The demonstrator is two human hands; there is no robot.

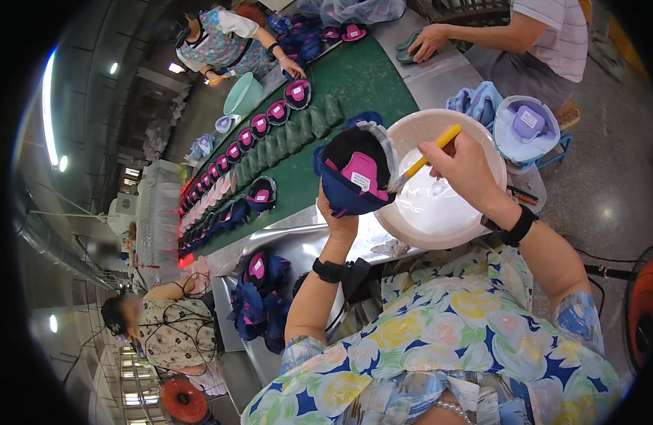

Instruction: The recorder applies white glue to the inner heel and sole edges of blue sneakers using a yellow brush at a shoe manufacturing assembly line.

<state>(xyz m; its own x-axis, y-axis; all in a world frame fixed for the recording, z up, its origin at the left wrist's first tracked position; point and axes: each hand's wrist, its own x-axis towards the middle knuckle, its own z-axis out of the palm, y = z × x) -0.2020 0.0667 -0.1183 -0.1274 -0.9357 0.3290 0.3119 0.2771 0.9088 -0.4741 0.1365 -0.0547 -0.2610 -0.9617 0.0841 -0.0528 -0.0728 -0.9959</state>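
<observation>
- The left hand (340,223) holds a navy shoe upper (340,198) from below; most of its fingers are hidden behind it.
- The shoe upper is raised just left of the large bowl, its opening facing up, showing a black lining, a pink tongue (362,170) and a grey edge.
- The right hand (464,166) is closed around the yellow handle of a paintbrush (432,150), above the bowl.
- The brush slants down to the left, its bristles at the shoe upper's edge.
- The pale bowl (411,127) contains a white substance (439,212).
- Beyond the left hand, rows of shoe uppers and green foot shapes (291,134) line a green belt (372,67).
- More navy uppers (252,304) lie heaped left of the left forearm.
- Right of the bowl, a lined bucket (507,113) has a lilac piece (529,122) in it.
- Across the belt, a co-worker's hand (292,67) reaches to the end of one row.
</observation>
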